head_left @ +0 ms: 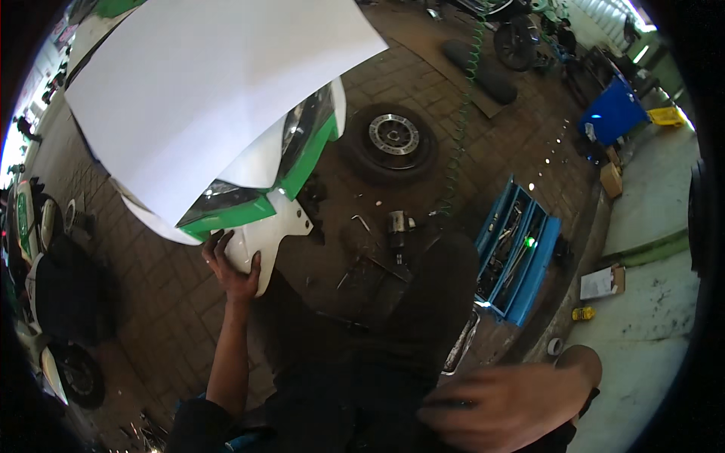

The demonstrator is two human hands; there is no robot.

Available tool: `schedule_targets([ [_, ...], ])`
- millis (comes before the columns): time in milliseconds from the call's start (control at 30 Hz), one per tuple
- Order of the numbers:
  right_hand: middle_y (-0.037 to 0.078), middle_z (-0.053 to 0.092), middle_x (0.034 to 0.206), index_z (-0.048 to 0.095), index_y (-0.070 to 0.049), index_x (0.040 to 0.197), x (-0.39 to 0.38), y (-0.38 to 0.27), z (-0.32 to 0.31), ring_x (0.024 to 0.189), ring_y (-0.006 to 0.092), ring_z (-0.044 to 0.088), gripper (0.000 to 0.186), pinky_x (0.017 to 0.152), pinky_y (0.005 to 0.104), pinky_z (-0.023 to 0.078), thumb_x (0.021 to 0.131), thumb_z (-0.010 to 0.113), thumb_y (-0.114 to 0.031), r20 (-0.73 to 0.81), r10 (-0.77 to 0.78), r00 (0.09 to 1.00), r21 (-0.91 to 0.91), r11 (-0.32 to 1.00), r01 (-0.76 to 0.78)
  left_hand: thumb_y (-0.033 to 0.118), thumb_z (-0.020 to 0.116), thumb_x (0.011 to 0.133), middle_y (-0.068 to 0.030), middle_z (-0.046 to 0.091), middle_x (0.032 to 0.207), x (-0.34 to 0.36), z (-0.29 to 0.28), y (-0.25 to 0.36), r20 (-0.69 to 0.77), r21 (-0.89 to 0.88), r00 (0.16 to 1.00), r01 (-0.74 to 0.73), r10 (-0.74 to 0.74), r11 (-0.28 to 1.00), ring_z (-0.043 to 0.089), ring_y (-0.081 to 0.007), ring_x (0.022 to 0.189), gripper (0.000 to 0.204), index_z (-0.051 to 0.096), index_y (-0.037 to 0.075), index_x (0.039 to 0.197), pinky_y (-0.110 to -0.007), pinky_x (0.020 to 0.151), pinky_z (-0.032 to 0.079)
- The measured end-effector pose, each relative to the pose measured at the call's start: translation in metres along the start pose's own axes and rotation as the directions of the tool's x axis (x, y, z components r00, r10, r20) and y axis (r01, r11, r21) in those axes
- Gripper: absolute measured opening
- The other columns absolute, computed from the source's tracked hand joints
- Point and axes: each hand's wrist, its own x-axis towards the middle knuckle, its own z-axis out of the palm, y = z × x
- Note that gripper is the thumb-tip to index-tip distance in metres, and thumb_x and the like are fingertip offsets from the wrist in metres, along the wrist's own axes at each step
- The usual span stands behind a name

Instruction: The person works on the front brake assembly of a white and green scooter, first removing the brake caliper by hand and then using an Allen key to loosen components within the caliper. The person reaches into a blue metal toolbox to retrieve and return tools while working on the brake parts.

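The front of a white and green motorcycle fairing (306,162) fills the upper left, its dark headlight lenses partly showing. A large white sheet (211,90) lies over it and hides most of what is beneath. Below the green edge sticks out a white plastic panel (268,238) with bolt holes at its right side. My left hand (229,264) grips this panel at its lower left, thumb on one side and fingers on the other. Low on the right, in front of my body, my right hand (513,404) is smeared by motion; whether it holds anything cannot be made out.
A wheel (394,136) lies on the brick paving beyond the fairing. An impact wrench (397,230) and loose tools are near my knees. An open blue toolbox (521,249) stands right. A green coiled hose (459,143) hangs down. Motorcycles (64,294) stand left.
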Motion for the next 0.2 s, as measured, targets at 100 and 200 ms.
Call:
schedule_targets([
  [100, 0.02, 0.066, 0.125, 0.066, -0.003, 0.115, -0.061, 0.005, -0.023, 0.118, 0.0293, 0.064, 0.038, 0.098, 0.0428, 0.052, 0.092, 0.068, -0.034, -0.083, 0.339, 0.937, 0.431, 0.86, -0.273, 0.036, 0.081, 0.078, -0.022, 0.042, 0.135, 0.007, 0.021, 0.009, -0.01, -0.033, 0.999, -0.043, 0.042, 0.999, 0.041, -0.0418, 0.129, 0.069, 0.052, 0.005, 0.133, -0.056, 0.108, 0.033],
  [200, 0.019, 0.055, 0.14, 0.054, -0.007, 0.134, -0.094, 0.044, -0.008, 0.131, 0.0273, 0.054, 0.054, 0.108, 0.0409, 0.045, 0.092, 0.069, -0.038, -0.172, 0.325, 0.93, 0.578, 0.798, -0.172, 0.038, 0.08, 0.079, -0.0207, 0.037, 0.142, 0.006, 0.007, -0.003, -0.018, -0.045, 0.999, -0.03, 0.029, 0.999, 0.038, -0.0416, 0.133, 0.07, 0.051, 0.006, 0.134, -0.056, 0.113, 0.029],
])
